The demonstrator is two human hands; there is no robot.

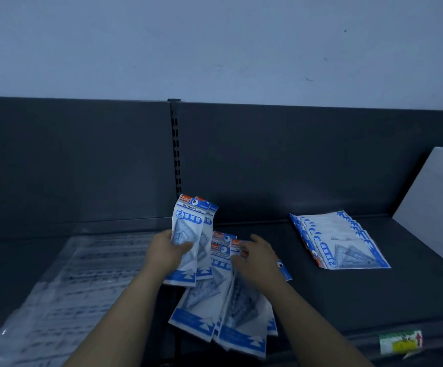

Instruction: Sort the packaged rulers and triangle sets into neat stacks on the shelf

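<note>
L hand (167,251) thumb+fingers pinch 2 triangle packs (188,234) upright as a collector, while R hand (258,258) fingers curl onto loose pile (231,308) (grip unclear), prob for next pack.

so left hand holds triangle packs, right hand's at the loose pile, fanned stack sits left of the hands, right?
No. In the head view the fanned stack lies to the right of the hands. The left hand does hold triangle packs, and the right hand is at the loose pile.
</note>
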